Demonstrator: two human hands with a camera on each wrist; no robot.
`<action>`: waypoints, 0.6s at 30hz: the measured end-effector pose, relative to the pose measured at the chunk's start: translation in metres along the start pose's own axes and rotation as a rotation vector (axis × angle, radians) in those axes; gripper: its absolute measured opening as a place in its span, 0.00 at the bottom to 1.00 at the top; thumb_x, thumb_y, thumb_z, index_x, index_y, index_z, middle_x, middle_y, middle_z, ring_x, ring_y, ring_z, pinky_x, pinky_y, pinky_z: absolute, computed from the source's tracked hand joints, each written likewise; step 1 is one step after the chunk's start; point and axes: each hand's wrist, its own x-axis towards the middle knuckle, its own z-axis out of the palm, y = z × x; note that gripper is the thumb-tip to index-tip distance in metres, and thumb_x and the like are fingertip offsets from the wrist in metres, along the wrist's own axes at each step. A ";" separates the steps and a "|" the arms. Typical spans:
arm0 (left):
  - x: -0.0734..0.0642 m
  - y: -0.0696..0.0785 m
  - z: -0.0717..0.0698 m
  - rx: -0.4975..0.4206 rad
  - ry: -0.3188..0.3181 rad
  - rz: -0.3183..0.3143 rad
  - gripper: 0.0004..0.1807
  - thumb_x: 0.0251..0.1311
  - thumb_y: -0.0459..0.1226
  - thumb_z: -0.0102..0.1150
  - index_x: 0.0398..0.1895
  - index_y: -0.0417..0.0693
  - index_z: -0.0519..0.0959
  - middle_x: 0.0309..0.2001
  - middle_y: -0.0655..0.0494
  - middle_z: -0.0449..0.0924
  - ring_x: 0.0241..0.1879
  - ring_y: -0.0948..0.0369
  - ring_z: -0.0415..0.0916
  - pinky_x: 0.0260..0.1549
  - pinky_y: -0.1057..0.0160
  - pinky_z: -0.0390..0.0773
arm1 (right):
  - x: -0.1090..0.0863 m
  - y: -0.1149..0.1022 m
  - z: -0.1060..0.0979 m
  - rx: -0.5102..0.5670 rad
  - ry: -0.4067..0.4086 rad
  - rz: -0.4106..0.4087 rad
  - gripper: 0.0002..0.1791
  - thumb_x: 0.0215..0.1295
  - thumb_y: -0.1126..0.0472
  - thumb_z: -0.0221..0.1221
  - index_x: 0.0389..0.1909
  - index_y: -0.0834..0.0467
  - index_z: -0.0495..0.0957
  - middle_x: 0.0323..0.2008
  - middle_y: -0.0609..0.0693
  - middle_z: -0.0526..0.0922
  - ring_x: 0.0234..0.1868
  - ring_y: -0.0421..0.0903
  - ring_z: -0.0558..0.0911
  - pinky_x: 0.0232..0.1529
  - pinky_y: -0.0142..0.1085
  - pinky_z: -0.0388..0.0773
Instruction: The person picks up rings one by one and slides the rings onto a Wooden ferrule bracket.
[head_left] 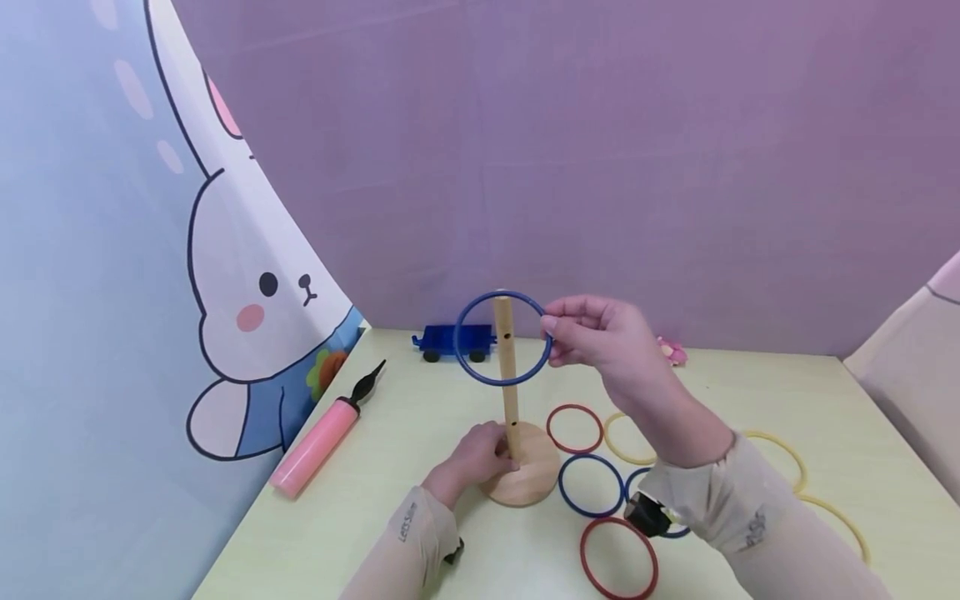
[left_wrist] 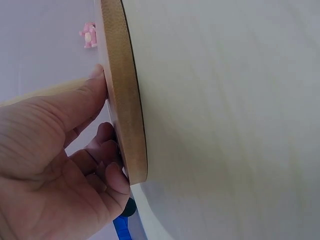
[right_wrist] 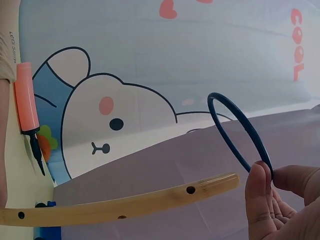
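Note:
A wooden post point(head_left: 509, 358) with dark holes stands upright on a round wooden base point(head_left: 538, 467). At its foot my left hand point(head_left: 474, 454) holds the stand, fingers curled; the left wrist view shows thumb and fingertips against the base point(left_wrist: 125, 95). Thumb and fingers of my right hand point(head_left: 600, 333) pinch the right edge of a dark blue ring point(head_left: 480, 378) near the post's top. In the head view the ring overlaps the post. From the right wrist, the ring point(right_wrist: 250, 127) appears beyond the post's tip point(right_wrist: 230, 182), apart from it.
Several loose rings lie right of the base, among them a red ring point(head_left: 548, 427), a blue ring point(head_left: 561, 483) and a yellow ring point(head_left: 804, 471). A pink hand pump point(head_left: 318, 450) lies left. Behind are a blue toy cart point(head_left: 438, 339) and a pink toy point(head_left: 672, 352).

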 end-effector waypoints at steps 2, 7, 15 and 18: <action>0.000 0.000 0.000 -0.002 0.001 -0.001 0.11 0.51 0.36 0.73 0.37 0.46 0.82 0.28 0.60 0.71 0.30 0.62 0.67 0.33 0.64 0.69 | 0.001 -0.001 0.001 0.006 0.011 -0.007 0.11 0.65 0.70 0.61 0.45 0.72 0.76 0.29 0.52 0.85 0.25 0.44 0.83 0.35 0.38 0.83; -0.002 0.000 0.001 -0.005 0.008 0.009 0.10 0.51 0.36 0.73 0.36 0.46 0.82 0.28 0.59 0.72 0.30 0.62 0.67 0.33 0.65 0.69 | 0.004 -0.002 0.001 0.015 0.047 -0.018 0.10 0.65 0.69 0.61 0.44 0.70 0.76 0.27 0.51 0.85 0.24 0.43 0.83 0.34 0.37 0.83; -0.001 -0.002 0.002 0.006 0.026 0.015 0.11 0.50 0.36 0.74 0.34 0.46 0.81 0.27 0.59 0.71 0.29 0.62 0.66 0.32 0.65 0.68 | 0.009 -0.001 -0.001 0.007 0.083 -0.004 0.10 0.64 0.67 0.63 0.43 0.68 0.77 0.26 0.50 0.85 0.24 0.43 0.83 0.34 0.38 0.83; 0.000 -0.002 0.002 0.003 0.024 0.010 0.11 0.49 0.36 0.74 0.34 0.46 0.81 0.27 0.59 0.70 0.28 0.62 0.66 0.31 0.65 0.68 | 0.009 0.000 -0.002 -0.013 0.096 0.013 0.12 0.65 0.66 0.63 0.45 0.68 0.77 0.27 0.50 0.85 0.25 0.43 0.83 0.35 0.38 0.83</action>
